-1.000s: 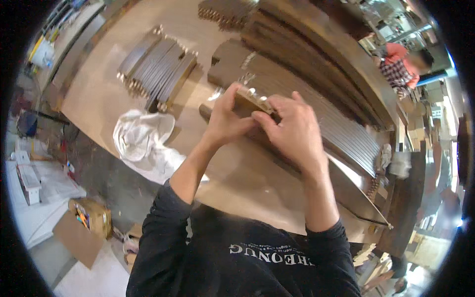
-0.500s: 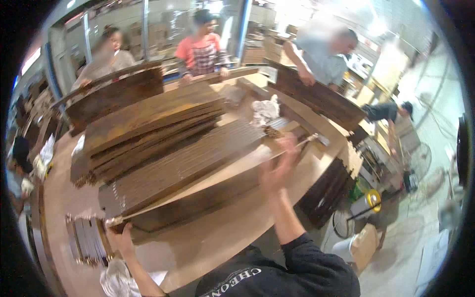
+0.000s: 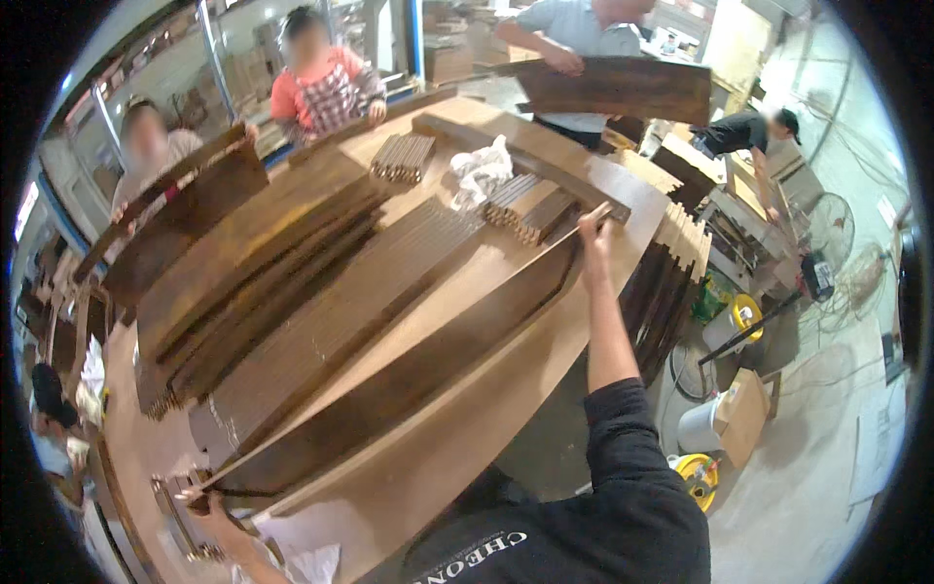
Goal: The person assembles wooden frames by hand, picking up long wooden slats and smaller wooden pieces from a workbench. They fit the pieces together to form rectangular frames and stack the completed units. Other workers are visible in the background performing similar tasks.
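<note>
Between left hand (image 3: 220,524) and right hand (image 3: 595,234), long dark board (image 3: 428,372).

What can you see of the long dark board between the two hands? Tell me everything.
The board is long, narrow and dark brown, wooden by its look, with a thin paler edge along its far side and small pale tips at both ends. It lies slantwise across the view over the table, from lower left to upper right. The left hand holds its lower-left end, the right hand its upper-right end. Whether it rests on the table, I cannot tell.
</note>
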A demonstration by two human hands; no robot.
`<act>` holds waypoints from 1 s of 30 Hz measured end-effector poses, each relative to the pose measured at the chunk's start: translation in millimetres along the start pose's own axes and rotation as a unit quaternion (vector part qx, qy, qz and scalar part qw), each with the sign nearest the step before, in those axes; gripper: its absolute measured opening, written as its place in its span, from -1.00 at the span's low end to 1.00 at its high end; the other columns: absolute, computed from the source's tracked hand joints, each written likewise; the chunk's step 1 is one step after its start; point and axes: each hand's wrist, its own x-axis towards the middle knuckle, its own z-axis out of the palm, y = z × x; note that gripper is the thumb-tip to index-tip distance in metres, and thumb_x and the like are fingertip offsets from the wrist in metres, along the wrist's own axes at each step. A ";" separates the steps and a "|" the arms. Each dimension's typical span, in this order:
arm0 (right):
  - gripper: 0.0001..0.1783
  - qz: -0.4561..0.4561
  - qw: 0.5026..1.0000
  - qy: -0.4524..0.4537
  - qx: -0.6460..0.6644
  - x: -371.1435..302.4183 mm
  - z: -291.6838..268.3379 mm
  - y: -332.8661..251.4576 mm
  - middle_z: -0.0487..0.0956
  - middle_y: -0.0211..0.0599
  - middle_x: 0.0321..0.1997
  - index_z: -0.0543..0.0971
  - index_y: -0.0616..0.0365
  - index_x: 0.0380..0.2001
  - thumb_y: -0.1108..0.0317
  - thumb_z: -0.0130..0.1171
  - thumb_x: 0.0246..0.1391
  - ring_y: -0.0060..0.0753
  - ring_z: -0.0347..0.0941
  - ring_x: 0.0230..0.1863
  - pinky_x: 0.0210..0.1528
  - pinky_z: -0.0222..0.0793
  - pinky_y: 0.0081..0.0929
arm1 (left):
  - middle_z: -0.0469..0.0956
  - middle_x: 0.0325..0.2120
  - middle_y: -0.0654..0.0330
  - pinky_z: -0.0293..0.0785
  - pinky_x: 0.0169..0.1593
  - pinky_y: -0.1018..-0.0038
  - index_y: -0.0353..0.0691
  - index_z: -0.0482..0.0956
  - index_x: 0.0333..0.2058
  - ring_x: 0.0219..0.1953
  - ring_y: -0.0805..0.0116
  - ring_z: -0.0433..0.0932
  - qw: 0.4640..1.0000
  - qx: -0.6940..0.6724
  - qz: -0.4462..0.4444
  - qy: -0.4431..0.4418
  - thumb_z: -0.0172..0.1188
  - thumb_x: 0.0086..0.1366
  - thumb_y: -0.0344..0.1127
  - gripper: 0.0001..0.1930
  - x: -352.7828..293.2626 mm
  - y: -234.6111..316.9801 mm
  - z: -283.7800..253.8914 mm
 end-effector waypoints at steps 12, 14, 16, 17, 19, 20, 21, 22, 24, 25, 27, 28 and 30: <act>-0.14 0.176 0.952 -0.071 0.239 -5.5 -55.7 41.6 0.20 -0.29 0.19 0.08 0.12 0.22 -0.22 0.02 0.03 -0.34 0.09 0.21 0.26 -0.08 -0.33 | 0.42 -0.16 0.26 0.32 -0.02 0.46 -0.21 0.34 -0.05 -0.14 0.40 0.40 0.966 -0.215 0.078 -0.118 0.28 0.07 -0.41 -0.55 -50.3 -33.1 -5.1; -0.38 0.193 0.961 -0.047 0.190 -19.3 -40.9 24.0 0.30 -0.40 -0.04 0.17 -0.01 0.15 -0.13 -0.10 0.15 -0.44 0.15 0.06 0.22 -0.08 -0.35 | 0.42 -0.21 0.31 0.29 -0.06 0.53 -0.23 0.36 -0.08 -0.19 0.46 0.38 0.982 -0.166 0.027 -0.092 0.26 0.09 -0.44 -0.59 -53.8 -20.2 -1.2; -0.27 0.187 0.971 -0.056 0.140 -19.6 -35.9 21.8 0.27 -0.42 0.03 0.09 -0.02 0.21 -0.15 -0.03 0.09 -0.48 0.11 0.12 0.23 -0.13 -0.33 | 0.42 -0.21 0.31 0.30 -0.04 0.52 -0.23 0.35 -0.07 -0.18 0.45 0.38 0.980 -0.172 0.004 -0.095 0.25 0.08 -0.46 -0.58 -57.2 -10.4 4.4; -0.26 0.190 0.974 -0.035 0.121 -22.6 -23.3 7.4 0.27 -0.42 0.05 0.08 -0.03 0.22 -0.15 -0.02 0.08 -0.48 0.10 0.13 0.24 -0.15 -0.32 | 0.41 -0.18 0.27 0.28 -0.02 0.51 -0.24 0.33 -0.05 -0.15 0.45 0.36 0.977 -0.195 -0.029 -0.080 0.25 0.09 -0.43 -0.56 -59.2 -10.7 5.5; -0.23 0.228 0.965 -0.040 0.122 -13.8 -25.8 19.4 0.25 -0.40 0.15 0.07 -0.02 0.25 -0.11 0.02 0.06 -0.46 0.08 0.20 0.27 -0.22 -0.27 | 0.39 -0.15 0.25 0.27 -0.01 0.50 -0.24 0.32 -0.03 -0.12 0.44 0.35 0.984 -0.162 -0.017 -0.071 0.25 0.10 -0.40 -0.55 -63.5 -18.0 1.7; -0.26 0.213 0.968 -0.041 0.123 -12.9 -28.1 26.3 0.25 -0.40 0.15 0.11 -0.01 0.23 -0.10 0.02 0.06 -0.45 0.08 0.20 0.27 -0.22 -0.27 | 0.39 -0.14 0.24 0.26 0.00 0.49 -0.24 0.31 -0.02 -0.11 0.43 0.34 0.987 -0.145 -0.012 -0.065 0.25 0.10 -0.39 -0.54 -66.9 -20.8 -1.4; -0.29 0.197 0.972 -0.041 0.122 -12.4 -31.5 31.1 0.24 -0.40 0.16 0.15 0.01 0.21 -0.08 0.02 0.06 -0.45 0.08 0.20 0.28 -0.22 -0.26 | 0.34 -0.03 0.19 0.20 0.09 0.45 -0.24 0.26 0.06 -0.02 0.37 0.32 0.993 -0.069 -0.062 -0.073 0.21 0.15 -0.32 -0.49 -72.8 -6.9 1.8; -0.31 0.180 0.975 -0.042 0.121 -12.0 -34.9 35.5 0.24 -0.41 0.16 0.19 0.02 0.19 -0.06 0.02 0.07 -0.44 0.09 0.20 0.28 -0.22 -0.25 | 0.35 -0.05 0.20 0.22 0.05 0.47 -0.22 0.28 0.03 -0.05 0.41 0.32 0.994 -0.076 -0.031 -0.069 0.23 0.14 -0.28 -0.50 -79.8 2.8 4.1; -0.54 0.130 0.978 -0.033 0.158 -7.6 -39.8 55.0 0.29 -0.42 -0.06 0.44 0.15 -0.07 0.05 -0.02 0.09 -0.44 0.15 0.10 0.24 -0.12 -0.36 | 0.36 -0.09 0.24 0.27 -0.02 0.51 -0.18 0.32 -0.03 -0.11 0.47 0.33 0.995 -0.079 0.040 -0.044 0.27 0.12 -0.20 -0.53 -95.9 22.0 -6.1; -0.58 -0.018 0.993 -0.090 0.080 -16.2 -36.7 55.5 0.28 -0.41 -0.11 0.47 0.16 -0.12 0.09 -0.04 0.09 -0.44 0.16 0.08 0.23 -0.08 -0.39 | 0.33 -0.03 0.18 0.26 0.03 0.46 -0.22 0.31 -0.01 -0.04 0.41 0.32 0.989 -0.062 0.136 0.009 0.25 0.13 -0.12 -0.48 -94.5 17.6 -36.7; -0.53 0.091 0.982 -0.082 0.143 -33.2 -33.5 40.2 0.29 -0.38 0.02 0.47 0.19 -0.10 0.06 -0.10 0.09 -0.39 0.14 0.15 0.26 -0.07 -0.35 | 0.30 0.08 0.02 0.19 0.16 0.32 -0.32 0.35 0.00 0.08 0.24 0.31 0.975 -0.056 0.154 0.151 0.21 0.11 0.01 -0.39 -101.7 81.8 -61.2; -0.42 0.149 0.981 -0.078 0.092 -30.9 -51.2 55.6 0.34 -0.23 0.11 0.36 0.12 0.07 -0.07 -0.20 0.15 -0.23 0.20 0.15 0.25 -0.04 -0.21 | 0.32 0.06 0.02 0.19 0.15 0.31 -0.34 0.33 0.01 0.07 0.24 0.32 0.969 0.039 0.206 0.131 0.17 0.11 0.06 -0.36 -103.2 128.6 -51.7; -0.38 0.161 0.977 -0.069 0.119 -33.6 -82.0 73.4 0.28 -0.16 0.18 0.30 0.15 0.13 -0.06 -0.30 0.18 -0.16 0.13 0.21 0.27 -0.05 -0.13 | 0.37 0.02 0.02 0.19 0.14 0.30 -0.38 0.31 0.04 0.04 0.23 0.35 0.929 0.232 0.276 0.085 0.10 0.13 0.17 -0.27 -94.1 204.3 -14.4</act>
